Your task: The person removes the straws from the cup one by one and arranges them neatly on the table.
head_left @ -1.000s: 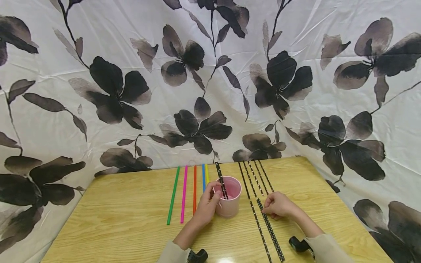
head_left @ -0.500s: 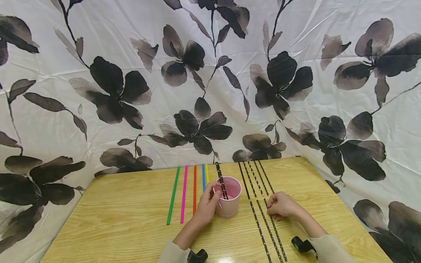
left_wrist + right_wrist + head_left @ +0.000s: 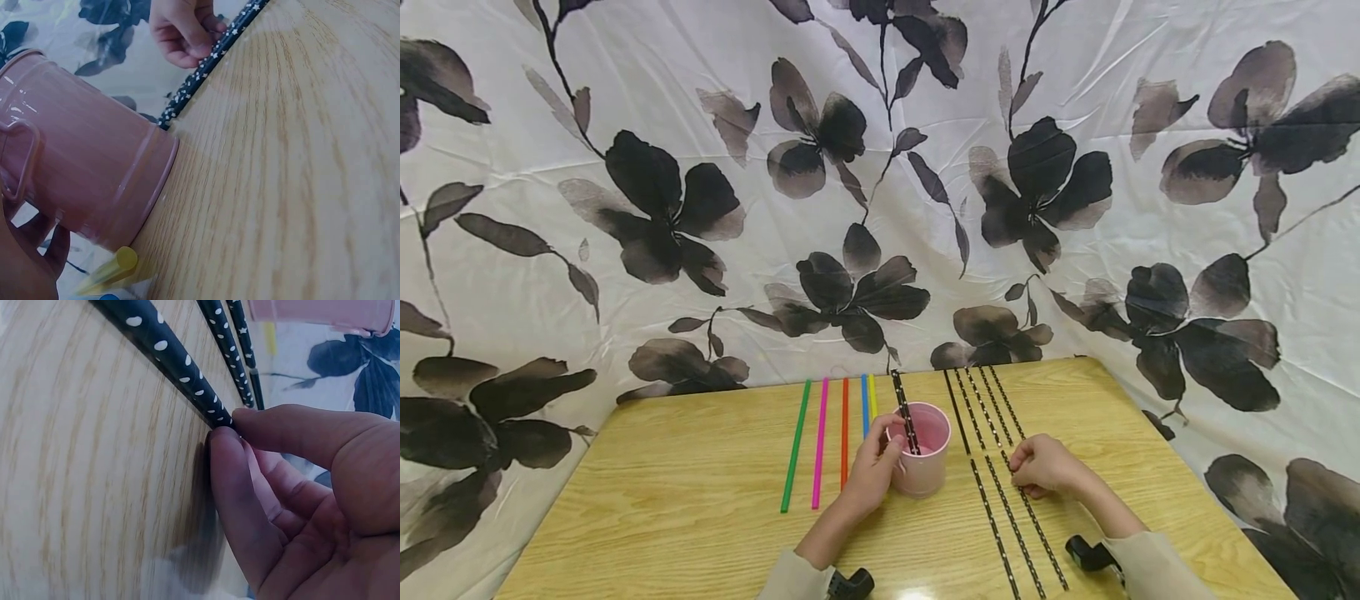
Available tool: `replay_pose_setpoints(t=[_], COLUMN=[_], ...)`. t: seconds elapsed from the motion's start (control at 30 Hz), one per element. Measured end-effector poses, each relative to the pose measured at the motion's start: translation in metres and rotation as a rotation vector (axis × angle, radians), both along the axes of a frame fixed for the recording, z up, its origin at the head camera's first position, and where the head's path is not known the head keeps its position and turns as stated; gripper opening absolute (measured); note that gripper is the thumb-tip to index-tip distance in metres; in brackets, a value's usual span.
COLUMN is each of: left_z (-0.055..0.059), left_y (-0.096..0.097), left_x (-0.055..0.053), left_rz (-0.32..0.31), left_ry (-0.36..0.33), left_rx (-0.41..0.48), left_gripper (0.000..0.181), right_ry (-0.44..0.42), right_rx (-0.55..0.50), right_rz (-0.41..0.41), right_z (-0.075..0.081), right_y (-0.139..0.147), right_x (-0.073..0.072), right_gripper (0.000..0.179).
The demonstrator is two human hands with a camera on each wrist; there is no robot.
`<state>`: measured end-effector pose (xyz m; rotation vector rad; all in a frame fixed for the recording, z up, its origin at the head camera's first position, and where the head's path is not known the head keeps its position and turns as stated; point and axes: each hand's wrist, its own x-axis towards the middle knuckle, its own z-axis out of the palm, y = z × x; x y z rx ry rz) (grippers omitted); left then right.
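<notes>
A pink cup [image 3: 922, 477] stands upright on the table, with black patterned straws [image 3: 899, 395] leaning in it. My left hand [image 3: 867, 477] holds the cup at its left side, fingers by the rim and handle. At the right, my right hand [image 3: 1047, 468] pinches the far end of a black straw with white spots [image 3: 165, 353] between thumb and finger; the straw lies along the table. Two similar straws lie just left of it, a nearer one [image 3: 1015, 527] and a farther one [image 3: 995, 529]. In the left wrist view, the cup's side [image 3: 87, 144] fills the left.
Several black straws [image 3: 956, 408] form a row behind. Left of the cup lie green [image 3: 796, 446], pink [image 3: 820, 442], red [image 3: 845, 433], blue [image 3: 865, 404] and yellow [image 3: 872, 394] straws. A floral cloth [image 3: 880, 208] hangs behind the wooden table [image 3: 685, 483].
My right hand has moved slightly right with its straw, which now lies apart from the neighbouring one it was beside. My left hand and the cup have stayed put.
</notes>
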<state>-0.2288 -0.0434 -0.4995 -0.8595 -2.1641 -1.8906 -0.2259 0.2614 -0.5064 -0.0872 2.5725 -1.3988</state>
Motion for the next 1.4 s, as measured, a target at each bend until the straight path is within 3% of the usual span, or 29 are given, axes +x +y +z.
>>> replay_pose_setpoints(t=[0.3,0.47,0.53,0.7,0.73,1.03,1.4], left_z=[-0.001,-0.020,-0.019,0.001,0.001,-0.027,-0.026], left_y=[0.000,0.001,0.001,0.000,-0.001,0.000,0.001], left_x=[-0.001,-0.015,-0.015,-0.002,-0.002,-0.020,-0.019], left_rz=[-0.002,0.010,0.009,-0.007,-0.007,0.013,0.014], left_ry=[0.010,0.013,0.000,-0.001,0.003,0.003,-0.020], left_rx=[0.001,0.012,0.013,-0.008,-0.011,0.010,0.008], left_gripper=[0.024,0.022,0.023,0.025,0.025,0.022,0.023], right_ry=[0.008,0.009,0.008,0.005,0.006,0.009,0.008], right_rx=[-0.039,-0.075,-0.089,-0.097,-0.094,-0.096,-0.089], right_rz=[0.044,0.085,0.100,0.104,0.102,0.106,0.109], right_z=[-0.002,-0.004,-0.005,-0.007,-0.007,-0.004,-0.003], right_y=[0.004,0.008,0.010,0.011,0.011,0.009,0.013], right_x=[-0.001,-0.003,-0.004,-0.007,-0.007,-0.005,-0.004], right_gripper=[0.013,0.013,0.013,0.013,0.013,0.013,0.016])
